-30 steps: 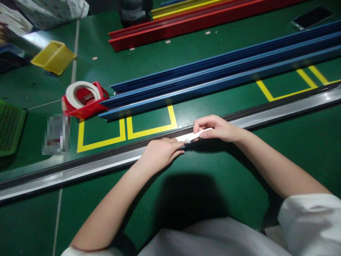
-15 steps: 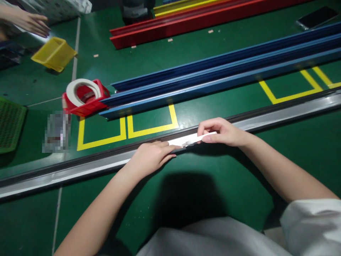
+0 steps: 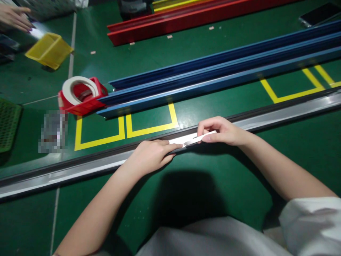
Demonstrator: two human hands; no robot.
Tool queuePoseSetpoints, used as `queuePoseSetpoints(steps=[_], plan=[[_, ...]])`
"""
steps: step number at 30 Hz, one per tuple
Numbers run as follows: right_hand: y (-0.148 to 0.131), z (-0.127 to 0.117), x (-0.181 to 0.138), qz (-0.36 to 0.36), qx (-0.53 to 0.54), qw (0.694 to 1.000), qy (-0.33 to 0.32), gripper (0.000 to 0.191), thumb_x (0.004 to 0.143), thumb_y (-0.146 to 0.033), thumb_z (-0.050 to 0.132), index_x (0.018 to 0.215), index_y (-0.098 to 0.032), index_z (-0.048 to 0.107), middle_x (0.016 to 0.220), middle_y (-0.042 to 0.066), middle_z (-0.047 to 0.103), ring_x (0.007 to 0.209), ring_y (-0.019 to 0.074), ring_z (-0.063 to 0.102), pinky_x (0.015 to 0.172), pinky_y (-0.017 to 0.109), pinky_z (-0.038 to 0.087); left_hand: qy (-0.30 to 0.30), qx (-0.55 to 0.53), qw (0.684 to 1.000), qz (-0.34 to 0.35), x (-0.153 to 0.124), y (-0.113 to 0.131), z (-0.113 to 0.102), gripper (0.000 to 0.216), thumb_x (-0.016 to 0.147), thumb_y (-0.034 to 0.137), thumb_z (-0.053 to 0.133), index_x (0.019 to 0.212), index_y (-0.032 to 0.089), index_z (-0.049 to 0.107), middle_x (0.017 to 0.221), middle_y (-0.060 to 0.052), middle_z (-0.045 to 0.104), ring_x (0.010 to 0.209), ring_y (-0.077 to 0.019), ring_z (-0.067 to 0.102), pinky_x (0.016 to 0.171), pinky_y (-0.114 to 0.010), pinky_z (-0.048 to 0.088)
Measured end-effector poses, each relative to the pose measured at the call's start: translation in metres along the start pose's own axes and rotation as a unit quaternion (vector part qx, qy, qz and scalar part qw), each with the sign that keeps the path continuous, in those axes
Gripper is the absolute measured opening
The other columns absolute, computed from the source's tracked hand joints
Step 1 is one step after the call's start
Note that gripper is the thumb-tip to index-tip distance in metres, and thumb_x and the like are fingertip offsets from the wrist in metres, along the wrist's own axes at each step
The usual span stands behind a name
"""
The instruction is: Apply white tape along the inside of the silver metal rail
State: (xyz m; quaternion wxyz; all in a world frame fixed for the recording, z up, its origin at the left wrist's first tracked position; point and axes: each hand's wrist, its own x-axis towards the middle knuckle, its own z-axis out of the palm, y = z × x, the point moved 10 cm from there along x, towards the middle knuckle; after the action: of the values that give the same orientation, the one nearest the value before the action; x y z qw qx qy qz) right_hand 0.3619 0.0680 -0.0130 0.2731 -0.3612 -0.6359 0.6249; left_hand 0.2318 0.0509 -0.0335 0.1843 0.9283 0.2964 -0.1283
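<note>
A long grey metal rail (image 3: 279, 114) runs across the green table from lower left to right. My left hand (image 3: 149, 156) lies on it with fingers flat, pressing down a white tape strip (image 3: 190, 138). My right hand (image 3: 220, 130) pinches the free end of that strip just to the right, holding it slightly above the rail. The two hands are a short gap apart.
Blue rails (image 3: 218, 76) lie beyond, red and yellow rails (image 3: 186, 17) farther back. A red dispenser with a white tape roll (image 3: 80, 94) sits at left, near a yellow bin (image 3: 48, 49) and a green basket (image 3: 7, 124). Another person's hand (image 3: 14, 16) shows top left. A phone (image 3: 318, 14) lies top right.
My left hand slid slightly left along the rail, leaving more white tape showing between the hands. The other person's hand came into view at top left.
</note>
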Motion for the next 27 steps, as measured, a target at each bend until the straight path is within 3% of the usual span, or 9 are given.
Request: queuePoseSetpoints(steps=[19, 27], plan=[[-0.002, 0.005, 0.001, -0.017, -0.039, 0.999, -0.022, 0.022, 0.081, -0.032, 0.066, 0.078, -0.01, 0.062, 0.06, -0.005, 0.042, 0.055, 0.0053, 0.038, 0.052, 0.019, 0.027, 0.008, 0.008, 0.999, 0.031, 0.011, 0.013, -0.003, 0.04, 0.093, 0.031, 0.04, 0.132, 0.038, 0.046, 0.106, 0.002, 0.066, 0.098, -0.0191, 0.065, 0.074, -0.028, 0.048], [-0.002, 0.005, 0.002, -0.011, -0.038, 0.999, -0.022, 0.023, 0.079, -0.032, 0.067, 0.078, -0.01, 0.063, 0.062, -0.004, 0.046, 0.056, 0.0054, 0.04, 0.052, 0.018, 0.028, 0.014, 0.012, 0.999, 0.035, 0.015, 0.017, -0.004, 0.037, 0.093, 0.031, 0.039, 0.129, 0.036, 0.048, 0.101, 0.002, 0.066, 0.095, -0.0192, 0.065, 0.072, -0.028, 0.047]])
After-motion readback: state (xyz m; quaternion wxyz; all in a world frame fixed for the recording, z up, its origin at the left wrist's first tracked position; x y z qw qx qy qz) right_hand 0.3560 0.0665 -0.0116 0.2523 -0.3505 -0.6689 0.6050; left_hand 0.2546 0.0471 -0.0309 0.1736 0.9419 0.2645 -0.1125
